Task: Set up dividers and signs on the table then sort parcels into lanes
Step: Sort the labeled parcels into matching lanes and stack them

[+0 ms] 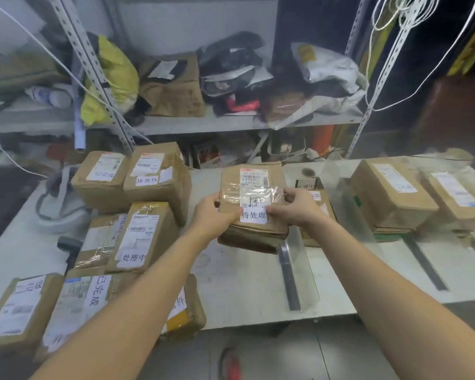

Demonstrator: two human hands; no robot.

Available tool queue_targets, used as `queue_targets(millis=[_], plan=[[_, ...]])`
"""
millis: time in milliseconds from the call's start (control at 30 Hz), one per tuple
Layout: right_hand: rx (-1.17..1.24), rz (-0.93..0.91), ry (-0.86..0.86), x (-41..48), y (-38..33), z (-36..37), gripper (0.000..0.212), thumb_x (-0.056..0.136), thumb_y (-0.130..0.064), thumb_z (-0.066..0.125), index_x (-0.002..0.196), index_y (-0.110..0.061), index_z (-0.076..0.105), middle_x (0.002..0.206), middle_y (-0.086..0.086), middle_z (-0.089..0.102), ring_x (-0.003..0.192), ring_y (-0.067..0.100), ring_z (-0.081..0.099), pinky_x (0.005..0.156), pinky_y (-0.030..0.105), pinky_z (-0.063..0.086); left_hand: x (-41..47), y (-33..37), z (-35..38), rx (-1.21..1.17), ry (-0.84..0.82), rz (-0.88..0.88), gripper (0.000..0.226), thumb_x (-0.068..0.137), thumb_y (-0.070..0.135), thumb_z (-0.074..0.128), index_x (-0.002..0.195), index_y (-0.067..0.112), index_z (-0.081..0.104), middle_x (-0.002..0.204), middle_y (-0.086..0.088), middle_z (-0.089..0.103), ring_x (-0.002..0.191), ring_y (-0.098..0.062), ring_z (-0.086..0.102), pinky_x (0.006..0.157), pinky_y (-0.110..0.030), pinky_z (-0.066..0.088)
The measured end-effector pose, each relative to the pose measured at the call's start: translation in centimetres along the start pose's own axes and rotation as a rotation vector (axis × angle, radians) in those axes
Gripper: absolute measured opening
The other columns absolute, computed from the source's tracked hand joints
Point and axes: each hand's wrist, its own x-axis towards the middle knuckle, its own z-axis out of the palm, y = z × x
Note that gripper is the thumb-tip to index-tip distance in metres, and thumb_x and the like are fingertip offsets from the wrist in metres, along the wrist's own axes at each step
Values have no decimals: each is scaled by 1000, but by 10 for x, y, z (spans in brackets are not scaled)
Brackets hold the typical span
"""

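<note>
A brown cardboard parcel (251, 185) with a shipping label and a white slip of Chinese characters is held up over the middle of the white table (236, 292). My left hand (213, 212) grips its left edge and my right hand (295, 208) grips its right edge. Clear upright dividers (298, 259) on dark metal bases split the right half of the table into lanes. Two labelled parcels (392, 196) stand in the right lanes. Another parcel (317, 212) lies just behind the held one, partly hidden.
Several labelled parcels (141, 237) are piled on the table's left side, next to a white headset-like device (61, 209). Behind the table a metal shelf (203, 122) holds bags and boxes. White cords (401, 15) hang at the upper right.
</note>
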Motion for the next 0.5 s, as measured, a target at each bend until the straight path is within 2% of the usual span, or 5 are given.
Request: queue_targets(millis=[100, 200, 333, 500], plan=[[-67, 77, -1, 29, 27, 9, 44, 73, -16, 87, 111, -19, 66, 105, -4, 72, 94, 14, 70, 79, 36, 61, 25, -27, 15, 2, -34, -68, 42, 78, 30, 80, 118, 27, 66, 106, 11, 69, 96, -6, 63, 71, -19, 50], [-114, 149, -8, 48, 49, 16, 47, 74, -16, 86, 116, -16, 66, 108, -3, 72, 95, 13, 69, 81, 36, 61, 44, -50, 27, 8, -68, -135, 29, 75, 30, 79, 102, 34, 67, 98, 15, 71, 87, 0, 64, 60, -12, 46], [-161, 205, -13, 64, 68, 23, 50, 75, -14, 85, 121, -15, 66, 112, -3, 71, 98, 12, 67, 82, 30, 58, 59, -71, 41, 0, -81, -201, 36, 69, 28, 82, 100, 32, 64, 95, 16, 69, 84, 2, 64, 61, -12, 49], [-298, 226, 6, 71, 76, 31, 48, 80, -16, 77, 125, -21, 59, 115, -1, 69, 103, 21, 66, 92, 42, 56, 68, -81, 55, 82, -32, -218, 55, 64, 32, 84, 106, 26, 50, 97, 14, 63, 87, -5, 63, 71, -26, 54]])
